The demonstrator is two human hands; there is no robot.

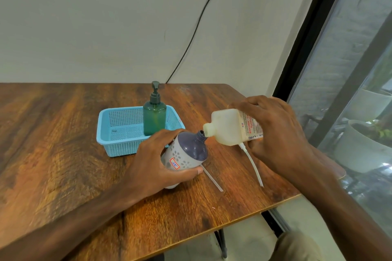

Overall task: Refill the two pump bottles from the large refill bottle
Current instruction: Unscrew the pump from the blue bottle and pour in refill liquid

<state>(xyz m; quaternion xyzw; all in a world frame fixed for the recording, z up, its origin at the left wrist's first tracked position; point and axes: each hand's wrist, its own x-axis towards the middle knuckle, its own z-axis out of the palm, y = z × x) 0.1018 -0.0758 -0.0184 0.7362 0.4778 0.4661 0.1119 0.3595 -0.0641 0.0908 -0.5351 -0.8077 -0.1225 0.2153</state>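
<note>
Hiding refill bottle (230, 127) label – right hand (275, 131); pump heads unseen

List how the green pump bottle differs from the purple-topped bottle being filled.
The green pump bottle stands upright in the blue basket; the purple-topped bottle is tilted, gripped by the left hand.
The green bottle has its pump on; the purple-topped one has an open neck, meeting the refill bottle held by the right hand.
The green bottle is plain; the other has a flower pattern and sticker.
</note>
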